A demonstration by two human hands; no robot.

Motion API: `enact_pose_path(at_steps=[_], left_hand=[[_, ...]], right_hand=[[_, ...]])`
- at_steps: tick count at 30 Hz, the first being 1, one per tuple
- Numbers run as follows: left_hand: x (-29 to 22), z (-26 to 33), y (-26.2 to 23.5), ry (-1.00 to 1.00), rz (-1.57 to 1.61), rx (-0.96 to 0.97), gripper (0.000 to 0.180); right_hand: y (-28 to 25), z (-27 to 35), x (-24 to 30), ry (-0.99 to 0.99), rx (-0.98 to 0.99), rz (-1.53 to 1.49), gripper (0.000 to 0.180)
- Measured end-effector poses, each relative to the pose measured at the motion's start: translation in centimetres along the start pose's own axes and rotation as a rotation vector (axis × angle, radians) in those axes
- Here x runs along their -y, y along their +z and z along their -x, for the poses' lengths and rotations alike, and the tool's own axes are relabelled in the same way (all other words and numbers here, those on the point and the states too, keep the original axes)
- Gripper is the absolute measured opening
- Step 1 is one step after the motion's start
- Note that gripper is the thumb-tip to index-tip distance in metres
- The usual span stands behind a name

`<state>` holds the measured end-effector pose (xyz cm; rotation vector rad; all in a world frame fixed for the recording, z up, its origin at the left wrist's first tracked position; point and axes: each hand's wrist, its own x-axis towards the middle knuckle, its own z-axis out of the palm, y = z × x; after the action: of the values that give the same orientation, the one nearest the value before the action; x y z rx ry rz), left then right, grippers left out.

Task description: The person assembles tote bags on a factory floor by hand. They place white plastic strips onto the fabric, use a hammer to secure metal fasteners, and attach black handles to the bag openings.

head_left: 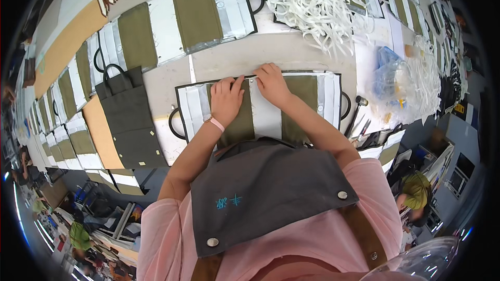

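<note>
A flat bag panel (267,117) in olive and white stripes lies on the table before me. It has black edging and a dark loop handle at each short end. My left hand (227,98) rests on its far edge, left of the middle, fingers curled over the black edging. Close beside it, my right hand (272,84) grips the same edge, fingertips reaching just past it. Both thumbs and forefingers come near each other at a small snap (251,80) on the white stripe. What lies under the fingertips is hidden. My apron covers the panel's near edge.
Across the table lies a row of similar striped panels (198,10). A dark tote bag (128,114) lies to my left. A heap of white strips (312,2) sits far right, with clear plastic bags (393,83) nearer. A hammer (359,105) lies right of the panel.
</note>
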<state>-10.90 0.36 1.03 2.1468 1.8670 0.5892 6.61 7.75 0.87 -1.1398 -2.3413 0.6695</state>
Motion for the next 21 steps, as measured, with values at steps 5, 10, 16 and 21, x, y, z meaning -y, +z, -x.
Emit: enact_pose_path(at_steps=[5, 10, 16, 21], left_hand=[[-0.2, -0.6, -0.8, -0.004, -0.02, 0.09, 0.048], [0.8, -1.0, -0.9, 0.171, -0.119, 0.147, 0.042], [0.3, -2.7, -1.2, 0.287, -0.063, 0.217, 0.043], [-2.6, -2.8, 0.0, 0.3, -0.068, 0.139, 0.043]], right_hand=[[-0.1, 0.0, -1.5, -0.14, 0.107, 0.018, 0.021], [-1.0, 0.3, -2.0, -0.22, 0.113, 0.176, 0.021], [-2.7, 1.1, -3.1, -0.113, 0.097, 0.084, 0.023], [-3.1, 1.4, -3.5, -0.282, 0.131, 0.18, 0.023]])
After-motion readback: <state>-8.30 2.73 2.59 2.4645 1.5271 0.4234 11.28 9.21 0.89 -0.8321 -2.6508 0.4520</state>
